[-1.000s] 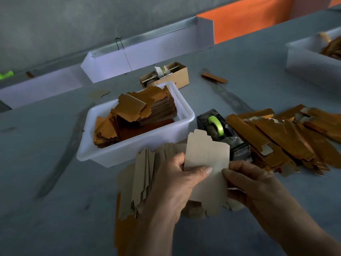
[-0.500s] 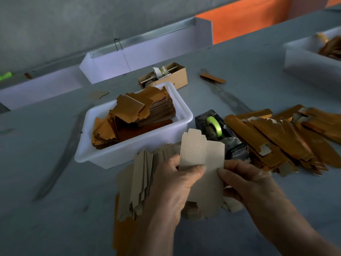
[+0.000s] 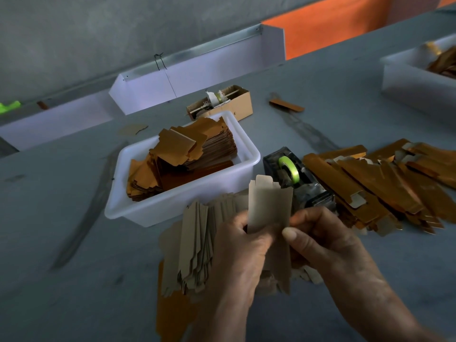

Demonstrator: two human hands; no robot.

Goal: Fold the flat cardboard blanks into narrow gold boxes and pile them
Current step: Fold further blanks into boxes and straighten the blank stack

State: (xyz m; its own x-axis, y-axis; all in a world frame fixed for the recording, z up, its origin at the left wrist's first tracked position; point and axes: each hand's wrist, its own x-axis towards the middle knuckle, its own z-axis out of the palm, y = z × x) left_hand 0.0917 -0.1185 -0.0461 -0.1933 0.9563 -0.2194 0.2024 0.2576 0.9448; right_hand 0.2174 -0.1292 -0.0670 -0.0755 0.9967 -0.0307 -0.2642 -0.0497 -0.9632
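Hands met at centre frame on one cardboard blank (image 3: 269, 208), grey side up, its long axis running twelve to six with the tabbed end at twelve. The left hand (image 3: 243, 253) gripped its left edge; the right hand (image 3: 320, 240) pinched the right edge by the thumb. Finished gold boxes (image 3: 375, 183) lay piled at three o'clock, mostly slanting toward five.
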